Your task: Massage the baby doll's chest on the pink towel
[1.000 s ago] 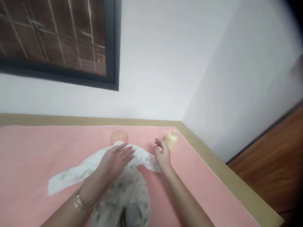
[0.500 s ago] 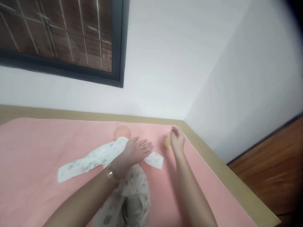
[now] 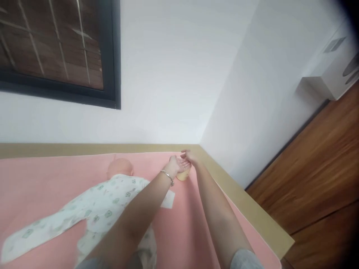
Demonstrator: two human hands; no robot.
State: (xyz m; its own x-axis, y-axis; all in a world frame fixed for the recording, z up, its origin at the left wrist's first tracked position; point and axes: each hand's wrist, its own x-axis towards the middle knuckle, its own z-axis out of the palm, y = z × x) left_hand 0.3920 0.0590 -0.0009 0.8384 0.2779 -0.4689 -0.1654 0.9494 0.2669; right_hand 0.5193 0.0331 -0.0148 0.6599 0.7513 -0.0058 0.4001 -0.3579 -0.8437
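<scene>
My left hand [image 3: 178, 165] is turned palm up, with its fingers stretched out to the right. Just above those fingers is my right hand [image 3: 190, 157], bent at the wrist, its visible fingers reaching left and holding nothing that I can make out. Beneath both hands stands a small yellow container [image 3: 183, 175]; its top is hidden behind them. To the left lies a baby doll [image 3: 120, 168] in a white patterned outfit [image 3: 112, 203], one sleeve spread far to the left. My left forearm passes over its other side, covering part of the clothing.
A pink mat [image 3: 179, 231] covers the surface, which has a tan border [image 3: 246, 209]. White walls meet at the far corner, with a dark-framed barred window [image 3: 112, 56] at upper left. Wooden panels [image 3: 316, 164] and a white box [image 3: 331, 67] are at the right.
My left hand has left the doll and moved right, turning palm up beside the yellow container. My right hand has come in close to it. The view has swung to the right.
</scene>
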